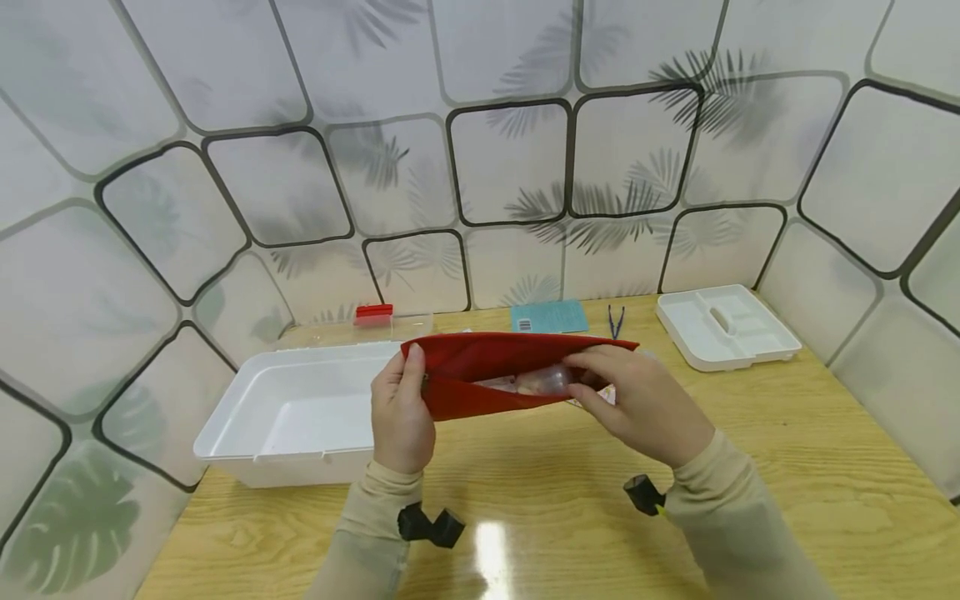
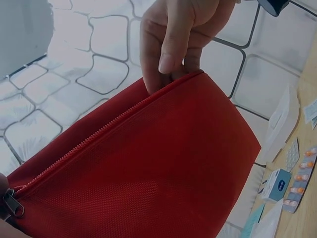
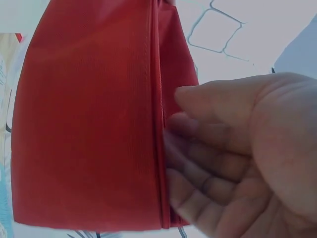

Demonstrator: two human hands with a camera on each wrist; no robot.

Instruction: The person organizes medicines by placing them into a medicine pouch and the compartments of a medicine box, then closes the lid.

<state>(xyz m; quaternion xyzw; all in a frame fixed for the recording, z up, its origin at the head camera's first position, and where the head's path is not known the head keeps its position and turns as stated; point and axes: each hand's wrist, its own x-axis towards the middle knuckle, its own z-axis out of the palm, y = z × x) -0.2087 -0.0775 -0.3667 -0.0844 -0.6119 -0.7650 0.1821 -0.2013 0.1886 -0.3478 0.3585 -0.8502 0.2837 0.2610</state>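
A red zip pouch [image 1: 480,404] is held up over the table with its long opening gaping. My left hand [image 1: 403,408] grips its left end, thumb in front, beside the zipper pull [image 2: 14,203]. At the other end, my right hand [image 1: 641,400] has loosely bent fingers [image 3: 198,148] reaching to the opening, some tips hidden behind the pouch's edge. A clear plastic item [image 1: 553,381] shows inside the pouch near those fingertips. No object is visible between the right thumb and forefinger in the right wrist view.
Left of the pouch stands a white bin [image 1: 300,417]. Behind are a red item [image 1: 373,314], a teal packet [image 1: 551,317] and blue tweezers [image 1: 616,321]. A white tray [image 1: 727,325] sits back right. Pill blister packs [image 2: 301,178] and a small box [image 2: 276,185] lie on the table.
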